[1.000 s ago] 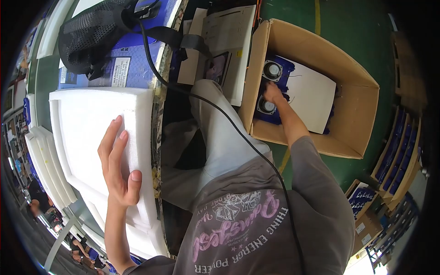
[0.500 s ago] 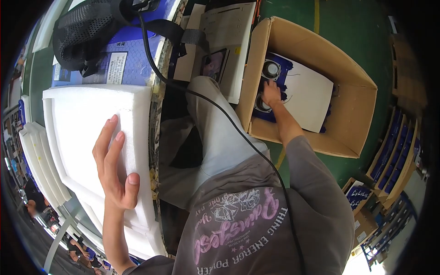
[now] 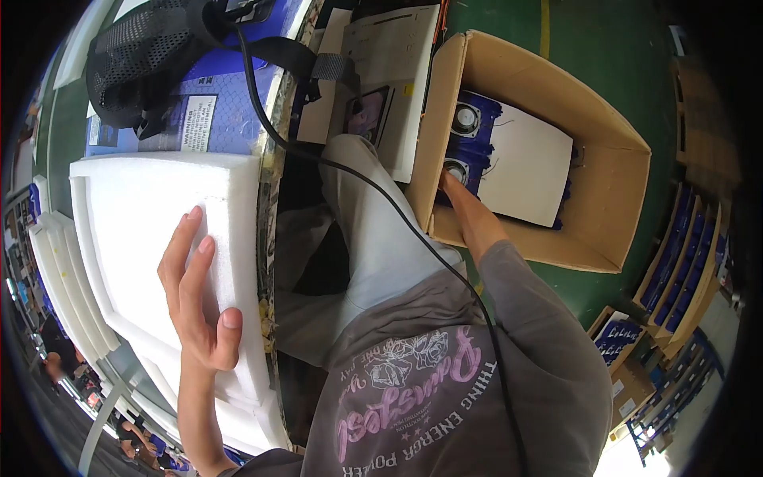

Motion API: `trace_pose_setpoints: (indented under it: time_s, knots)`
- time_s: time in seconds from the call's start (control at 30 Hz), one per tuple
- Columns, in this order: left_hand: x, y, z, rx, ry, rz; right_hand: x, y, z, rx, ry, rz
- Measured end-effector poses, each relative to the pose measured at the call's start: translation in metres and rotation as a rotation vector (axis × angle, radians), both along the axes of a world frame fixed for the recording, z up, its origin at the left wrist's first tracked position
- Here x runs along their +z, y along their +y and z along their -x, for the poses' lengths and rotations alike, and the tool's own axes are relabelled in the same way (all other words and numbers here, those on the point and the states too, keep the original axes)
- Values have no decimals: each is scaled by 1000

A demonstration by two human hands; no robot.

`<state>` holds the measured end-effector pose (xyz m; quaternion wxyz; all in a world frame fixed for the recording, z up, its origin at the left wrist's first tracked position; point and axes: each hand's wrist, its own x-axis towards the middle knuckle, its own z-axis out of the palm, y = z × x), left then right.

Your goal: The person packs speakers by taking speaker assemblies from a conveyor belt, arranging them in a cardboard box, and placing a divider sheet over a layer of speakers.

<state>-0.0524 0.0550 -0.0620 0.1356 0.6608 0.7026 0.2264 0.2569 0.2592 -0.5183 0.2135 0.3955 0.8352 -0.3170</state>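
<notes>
My left hand [image 3: 199, 306] rests with its fingers apart on the edge of a white foam block [image 3: 135, 230]; it holds nothing. On the right, my right hand [image 3: 455, 191] reaches into an open cardboard box [image 3: 608, 183], low at its left wall beside the lower round speaker [image 3: 455, 171]. Its fingertips are hidden, so what it touches cannot be made out. Another round speaker [image 3: 466, 119] shows above. Both speakers sit in blue parts [image 3: 482, 139] with thin wires, and a white sheet [image 3: 526, 167] lies to their right.
A black cable [image 3: 381, 189] runs across my lap. A black mesh bag [image 3: 143, 67] lies on a blue labelled surface [image 3: 230, 119] beyond the foam. Boxes with blue parts [image 3: 620, 342] stand at the right. People [image 3: 139, 437] are at the lower left.
My right hand has moved down and left, from between the two speakers to the box's left wall. My left hand stays on the foam. The view has shifted slightly.
</notes>
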Motion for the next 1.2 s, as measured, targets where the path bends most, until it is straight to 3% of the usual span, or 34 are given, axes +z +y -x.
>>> trace_pose_setpoints:
  time_s: [0.13, 0.23, 0.3, 0.37, 0.43, 0.6, 0.67, 0.77, 1.2]
  knots:
    - [-1, 0, 1, -9, -10, -12, 8, 7, 2, -156, 44, 46]
    - [-1, 0, 1, -12, -12, -14, 39, 24, -5, -477, 130, 12]
    - [-2, -1, 1, -14, -19, -15, 39, 41, -19, -647, 223, -145]
    - [-1, -1, 2, -15, -30, -2, -3, 61, -47, -710, 322, -464]
    - [0, 0, 2, -13, -36, 10, -1, 82, -68, -803, 358, -494]
    - [-1, -6, 6, -27, -55, 58, 5, 122, -94, -787, 291, -460]
    - [1, -11, 8, -29, -71, 86, -18, 130, -102, -702, 250, -491]
    - [4, -12, 8, -46, -28, 111, -9, 125, -96, -689, 119, -309]
    - [4, -17, 8, -17, -33, 108, -10, 105, -97, -615, 150, -329]
